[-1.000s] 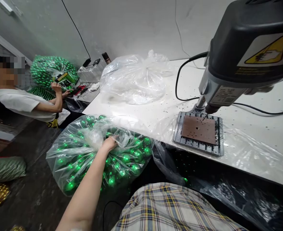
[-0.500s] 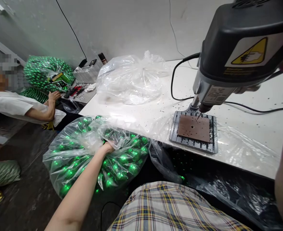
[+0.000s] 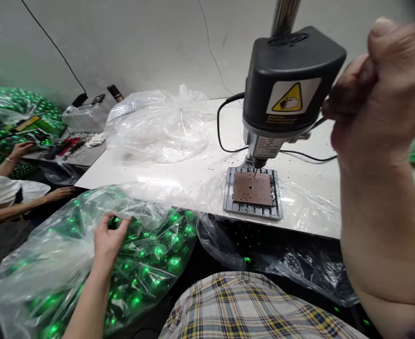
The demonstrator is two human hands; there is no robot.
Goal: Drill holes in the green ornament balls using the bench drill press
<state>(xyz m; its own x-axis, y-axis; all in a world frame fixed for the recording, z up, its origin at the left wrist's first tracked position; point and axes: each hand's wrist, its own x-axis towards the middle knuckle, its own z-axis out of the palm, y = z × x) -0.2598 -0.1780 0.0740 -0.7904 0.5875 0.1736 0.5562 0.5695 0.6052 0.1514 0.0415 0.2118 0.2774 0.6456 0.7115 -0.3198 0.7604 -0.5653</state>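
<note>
From where I stand, at the far left a full sack of green balls leans by the wall, and a co-worker's hand is raised before it, above a side bench with black crumbs on it. Nearer to us, a big clear bag with shiny green balls lies against the front edge of the desk, at its left corner. The person's left hand is at this bag's gathered top; the thumb and the forefinger stand apart in a curve, with dark green seen between them, and whether the tips touch a ball I cannot tell. Behind, towards the back edge of the desk, rests a pale, puffed plastic bag. Further right, a drill press has its base at the front edge; a brown plate with one hole lies on it, under the thin bit. A lever goes out from the machine's side to the right hand, whose fingers are folded tightly around its end.
</note>
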